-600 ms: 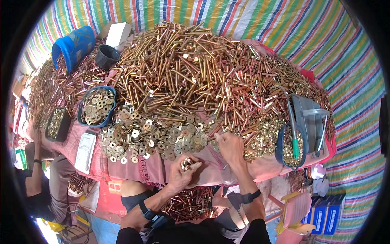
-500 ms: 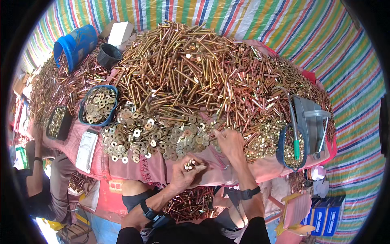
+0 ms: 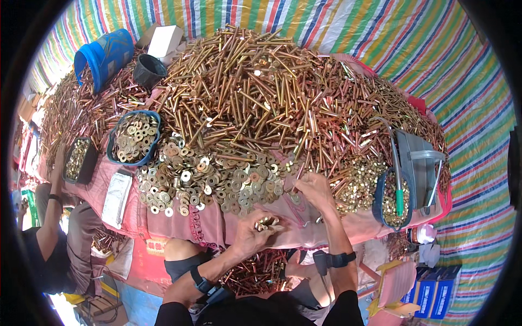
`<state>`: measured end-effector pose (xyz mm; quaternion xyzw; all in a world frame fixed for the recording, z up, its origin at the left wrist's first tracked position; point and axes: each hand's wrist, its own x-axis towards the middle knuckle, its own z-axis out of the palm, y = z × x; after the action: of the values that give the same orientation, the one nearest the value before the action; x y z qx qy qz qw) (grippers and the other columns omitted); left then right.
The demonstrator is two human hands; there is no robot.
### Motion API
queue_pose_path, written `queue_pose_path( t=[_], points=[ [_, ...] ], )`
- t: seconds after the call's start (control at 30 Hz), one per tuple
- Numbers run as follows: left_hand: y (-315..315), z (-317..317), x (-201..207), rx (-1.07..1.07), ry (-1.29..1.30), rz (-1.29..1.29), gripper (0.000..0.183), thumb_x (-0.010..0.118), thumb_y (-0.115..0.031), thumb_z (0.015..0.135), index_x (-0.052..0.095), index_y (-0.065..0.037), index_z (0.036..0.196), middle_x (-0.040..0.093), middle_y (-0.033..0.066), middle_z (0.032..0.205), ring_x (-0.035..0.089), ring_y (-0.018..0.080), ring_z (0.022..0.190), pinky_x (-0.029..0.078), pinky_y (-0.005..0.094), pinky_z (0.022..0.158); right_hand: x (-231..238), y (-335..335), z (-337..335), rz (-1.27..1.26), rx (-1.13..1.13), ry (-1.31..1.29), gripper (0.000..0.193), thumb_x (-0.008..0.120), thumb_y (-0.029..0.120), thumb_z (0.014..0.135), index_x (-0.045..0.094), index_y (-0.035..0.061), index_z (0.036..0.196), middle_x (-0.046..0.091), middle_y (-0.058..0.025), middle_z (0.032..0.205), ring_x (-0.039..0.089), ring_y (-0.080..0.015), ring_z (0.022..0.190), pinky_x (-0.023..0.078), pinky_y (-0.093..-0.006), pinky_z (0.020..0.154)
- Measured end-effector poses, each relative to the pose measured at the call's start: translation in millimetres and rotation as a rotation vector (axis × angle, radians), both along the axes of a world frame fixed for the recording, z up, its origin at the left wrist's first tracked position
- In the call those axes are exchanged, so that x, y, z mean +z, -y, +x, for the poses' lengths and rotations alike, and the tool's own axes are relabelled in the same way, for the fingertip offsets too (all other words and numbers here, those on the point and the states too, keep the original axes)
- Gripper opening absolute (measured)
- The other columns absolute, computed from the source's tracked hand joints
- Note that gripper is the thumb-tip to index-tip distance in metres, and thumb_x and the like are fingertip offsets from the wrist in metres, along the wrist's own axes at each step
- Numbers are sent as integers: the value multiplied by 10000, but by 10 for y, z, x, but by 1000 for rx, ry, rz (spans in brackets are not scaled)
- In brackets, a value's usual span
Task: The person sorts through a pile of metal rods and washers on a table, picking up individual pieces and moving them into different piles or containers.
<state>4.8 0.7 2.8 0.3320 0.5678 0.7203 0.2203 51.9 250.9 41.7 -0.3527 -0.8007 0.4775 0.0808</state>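
My left hand (image 3: pixel 254 233) is curled around several small brass-coloured metal pieces (image 3: pixel 265 222), over the table's near edge. Their exact kind is too small to tell. To its right, my right hand (image 3: pixel 315 191) has thumb and fingers pinched together between the washers and the small nuts; whatever is in the pinch is hidden. A spread of flat round washers (image 3: pixel 187 176) lies left of and beyond my hands. Small brassy nuts (image 3: pixel 356 187) are heaped to the right of my right hand. Behind both rises a large mound of long golden bolts (image 3: pixel 244 92).
A blue-rimmed tub of washers (image 3: pixel 111 155) and a dark tray of small nuts (image 3: pixel 87 176) stand left. On the right are a blue tub of nuts (image 3: pixel 376 204) and a grey dustpan-like scoop (image 3: pixel 418 157). A co-worker's arm (image 3: pixel 53 217) reaches in at far left.
My left hand has shifted slightly right, still holding the small pieces. My right hand has drawn slightly right and toward me, fingers still pinched. The co-worker's hand has moved up beside the dark tray.
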Motion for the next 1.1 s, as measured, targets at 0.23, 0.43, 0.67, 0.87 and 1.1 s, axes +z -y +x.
queue_pose_path(
  t=[0.23,0.43,0.67,0.87,1.1],
  points=[
    [-17,67,-13,16,271,59,129,787,31,915,719,6,1022,696,-4,832,599,50,759,512,228,672,124,271,54,391,20,-74,263,823,259,874,767,7,918,662,-52,661,571,-108,576,464,-305,538],
    [-17,53,43,-5,366,34,140,806,39,891,737,5,1008,714,26,911,626,84,803,516,248,709,10,461,8,510,273,-97,319,834,265,841,790,35,1058,736,-148,909,706,-258,760,542,-369,699],
    [-54,-43,-58,68,72,-3,171,815,53,844,738,31,995,709,84,982,664,165,926,533,300,832,-47,455,15,144,174,-253,151,827,107,887,729,9,946,707,-57,798,639,-157,625,503,-310,571],
    [-76,-31,-94,58,123,26,138,802,24,872,722,27,985,707,92,982,657,177,907,525,301,812,280,476,255,-782,215,-306,189,787,134,964,661,10,1031,650,-3,730,484,-26,505,341,-198,430],
    [-104,-40,-106,26,101,65,125,798,17,874,730,14,979,710,80,971,651,162,877,524,306,780,456,730,327,-536,274,-213,225,806,169,955,673,17,1054,709,-27,796,567,-46,572,441,-192,494]
  ],
)
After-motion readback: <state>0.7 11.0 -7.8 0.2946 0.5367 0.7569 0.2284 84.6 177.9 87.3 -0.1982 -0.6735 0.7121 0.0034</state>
